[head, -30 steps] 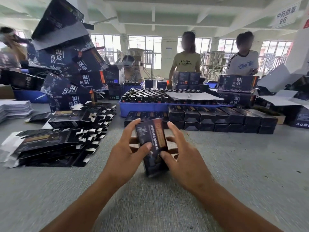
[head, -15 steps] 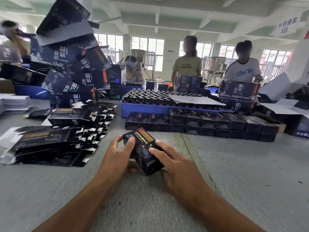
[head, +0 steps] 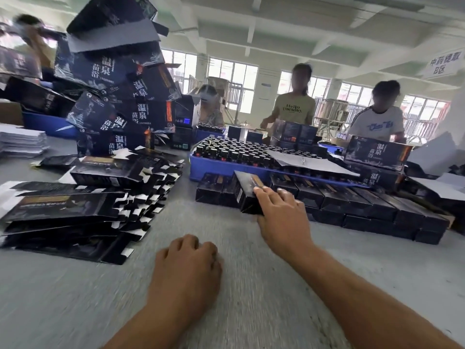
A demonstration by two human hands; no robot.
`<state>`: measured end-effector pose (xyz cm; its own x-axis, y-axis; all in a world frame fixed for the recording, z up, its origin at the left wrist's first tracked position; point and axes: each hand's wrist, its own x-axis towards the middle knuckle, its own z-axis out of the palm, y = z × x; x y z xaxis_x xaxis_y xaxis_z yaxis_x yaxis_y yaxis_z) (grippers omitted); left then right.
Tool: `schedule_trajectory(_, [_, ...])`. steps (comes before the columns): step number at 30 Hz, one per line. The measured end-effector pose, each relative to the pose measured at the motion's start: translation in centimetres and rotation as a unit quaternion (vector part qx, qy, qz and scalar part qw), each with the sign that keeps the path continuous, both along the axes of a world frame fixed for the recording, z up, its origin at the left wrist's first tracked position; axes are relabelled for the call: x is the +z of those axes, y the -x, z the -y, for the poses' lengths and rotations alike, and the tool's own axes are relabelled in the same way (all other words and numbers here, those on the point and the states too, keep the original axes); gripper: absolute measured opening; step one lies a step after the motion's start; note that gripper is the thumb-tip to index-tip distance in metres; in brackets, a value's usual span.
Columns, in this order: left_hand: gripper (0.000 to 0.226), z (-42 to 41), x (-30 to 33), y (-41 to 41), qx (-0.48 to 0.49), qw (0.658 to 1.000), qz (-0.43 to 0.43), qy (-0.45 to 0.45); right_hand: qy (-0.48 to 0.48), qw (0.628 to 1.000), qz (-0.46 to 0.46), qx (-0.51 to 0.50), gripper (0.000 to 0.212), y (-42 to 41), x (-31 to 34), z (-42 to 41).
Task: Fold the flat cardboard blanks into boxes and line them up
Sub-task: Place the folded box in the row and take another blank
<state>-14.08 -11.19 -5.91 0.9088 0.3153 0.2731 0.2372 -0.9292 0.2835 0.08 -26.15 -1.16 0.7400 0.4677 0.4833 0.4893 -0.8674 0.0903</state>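
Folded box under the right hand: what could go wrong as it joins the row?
1. The right hand holds the folded box skewed against the row of boxes; pushed in like this it may sit crooked or knock its neighbours.
2. The tall stack of big cartons leans over the flat blanks; a jolt to the table might topple it.

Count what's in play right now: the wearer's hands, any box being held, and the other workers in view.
Hands: 2, left hand and right hand
Box held, in the right hand: 1
Other workers: 4
Total: 7
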Motion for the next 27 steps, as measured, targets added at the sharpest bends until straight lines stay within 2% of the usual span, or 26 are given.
schedule_trajectory(7, [0.041, 0.1, -0.2, -0.4, 0.016, 1.000, 0.002, 0.012, 0.052, 0.993, -0.043, -0.092, 0.062, -8.0, 1.1, -2.9])
schedule_trajectory(10, [0.039, 0.0, -0.5, -0.7, 0.017, 1.000, 0.004, 0.012, 0.053, 0.990, -0.063, -0.111, 0.062, -10.1, 0.9, -3.4])
schedule_trajectory(14, [0.039, 0.1, -0.6, -0.9, 0.011, 1.000, 0.002, 0.017, 0.030, 0.989, -0.089, -0.110, 0.074, -11.0, 0.8, -3.8])
schedule_trajectory(17, [0.038, 0.1, -0.5, -0.8, 0.003, 1.000, 0.004, 0.029, -0.001, 0.994, -0.073, -0.085, 0.080, -9.6, 0.5, -3.5])
schedule_trajectory(20, [0.038, 0.3, -0.4, -0.7, -0.004, 0.999, 0.013, 0.039, -0.032, 0.996, -0.074, -0.032, 0.075, -6.4, -0.1, -3.0])
schedule_trajectory(27, [0.037, 0.2, 0.4, 0.0, -0.010, 0.999, -0.007, 0.046, -0.031, 0.965, -0.259, 0.021, 0.057, 4.6, -1.7, 0.2])
